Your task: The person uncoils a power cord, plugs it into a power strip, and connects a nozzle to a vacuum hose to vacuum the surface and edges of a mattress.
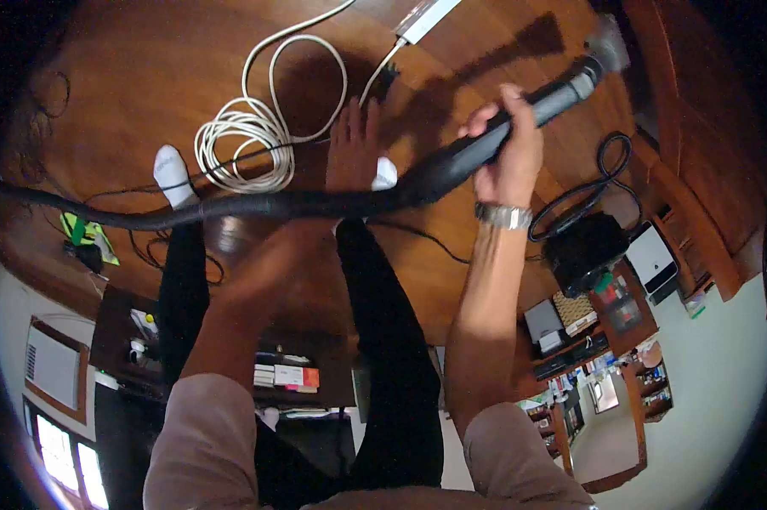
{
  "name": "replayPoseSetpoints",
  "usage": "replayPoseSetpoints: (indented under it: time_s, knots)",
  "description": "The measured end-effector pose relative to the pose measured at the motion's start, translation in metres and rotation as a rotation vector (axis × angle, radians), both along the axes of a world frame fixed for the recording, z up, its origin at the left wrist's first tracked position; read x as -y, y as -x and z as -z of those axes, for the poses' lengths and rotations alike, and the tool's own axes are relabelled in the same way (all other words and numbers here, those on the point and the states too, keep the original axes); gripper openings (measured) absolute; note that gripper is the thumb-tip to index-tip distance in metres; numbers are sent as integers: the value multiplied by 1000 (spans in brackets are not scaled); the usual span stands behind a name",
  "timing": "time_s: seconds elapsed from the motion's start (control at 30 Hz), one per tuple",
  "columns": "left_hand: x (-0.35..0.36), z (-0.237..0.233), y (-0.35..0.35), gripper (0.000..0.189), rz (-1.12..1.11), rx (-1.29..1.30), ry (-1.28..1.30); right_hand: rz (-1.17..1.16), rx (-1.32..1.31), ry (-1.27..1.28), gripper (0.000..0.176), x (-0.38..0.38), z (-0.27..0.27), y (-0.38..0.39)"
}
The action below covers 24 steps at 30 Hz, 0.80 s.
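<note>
A black vacuum hose (264,205) runs from the left edge across the view to a thick black handle (460,161), which leads to a pale, blurred nozzle (609,47) at the upper right. My right hand (515,149), with a metal watch on the wrist, is wrapped round the handle. Beyond the hose, my left hand (355,149) is stretched out with fingers extended over the wooden floor; the hose passes across its wrist area. Left of that hand lies a coiled white cable (243,144), and a white power strip (430,19) is at the top.
Both feet are on the floor, one in a white sock (173,174). A black box (586,251) with a looped black cord sits at the right, beside a white device (652,257). A yellow-green item (103,240) lies at the left. Thin dark cables trail across the floor.
</note>
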State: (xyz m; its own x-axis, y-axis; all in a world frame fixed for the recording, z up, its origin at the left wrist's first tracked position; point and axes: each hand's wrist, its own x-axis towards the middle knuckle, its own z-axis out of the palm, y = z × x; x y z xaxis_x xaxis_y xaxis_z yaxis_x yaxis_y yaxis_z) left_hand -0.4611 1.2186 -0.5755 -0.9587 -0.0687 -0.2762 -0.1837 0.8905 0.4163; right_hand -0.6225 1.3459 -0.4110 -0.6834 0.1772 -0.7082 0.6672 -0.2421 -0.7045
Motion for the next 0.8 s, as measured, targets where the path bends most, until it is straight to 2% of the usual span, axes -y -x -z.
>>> replayPoseSetpoints:
  time_s: [0.03, 0.07, 0.1, 0.13, 0.17, 0.2, 0.23, 0.3, 0.33, 0.37, 0.43, 0.47, 0.5, 0.57, 0.6, 0.63, 0.67, 0.7, 0.77, 0.8]
  knots:
    - [-6, -30, -16, 77, 148, 99, 135, -46, 68, -70, 27, 14, -13, -1]
    - [3, -69, -29, 72, 512, 450, 18, -76, 96, -54, 27, 25, -22, -2]
    - [19, -115, -37, 68, 847, 826, -260, -103, 131, -41, 28, 33, -29, -6]
    - [42, -160, -38, 63, 1039, 1076, -514, -90, 137, -39, 28, 40, -30, -12]
    - [66, -194, -29, 59, 1114, 1245, -685, -229, 139, 10, 30, 48, -28, -17]
    - [91, -220, -13, 55, 1072, 1364, -807, -372, 136, 64, 32, 57, -25, -22]
    - [117, -242, 8, 52, 940, 1429, -867, -501, -54, -67, 35, 68, -22, -31]
    - [167, -280, 44, 45, 449, 1348, -807, -697, -267, -273, 39, 99, -16, -59]
    - [173, -283, 45, 46, 41, 1044, -747, -779, -291, -337, 42, 117, -32, -60]
    - [180, -286, 45, 47, -288, 671, -692, -956, -251, -273, 44, 124, -50, -60]
    - [189, -263, 49, 49, -600, 711, -845, -1028, -602, -156, 47, 141, -54, -73]
    - [170, -262, 54, 50, -784, 453, -1195, -1023, -612, -168, 47, 142, -46, -71]
    - [159, -264, 64, 50, -819, 394, -1210, -914, -593, 17, 45, 140, -38, -67]
    - [166, -236, 49, 48, -975, 395, -1296, -800, -542, 195, 43, 132, -17, -64]
    - [160, -235, 44, 48, -988, 405, -1298, -834, -445, 292, 38, 123, 1, -57]
    - [146, -235, 42, 46, -1104, 327, -1384, -869, -354, 388, 34, 116, 20, -47]
    - [141, -233, 41, 44, -1217, 236, -1468, -680, -75, 311, 34, 110, 38, -38]
    - [148, -231, 37, 44, -1228, 229, -1470, -485, 199, 229, 35, 106, 58, -32]
    - [159, -236, 27, 38, -906, 150, -1679, -521, 227, -808, 42, 96, 115, -29]
    - [167, -238, 20, 35, -949, 151, -1611, -487, 199, -1032, 46, 88, 160, -39]
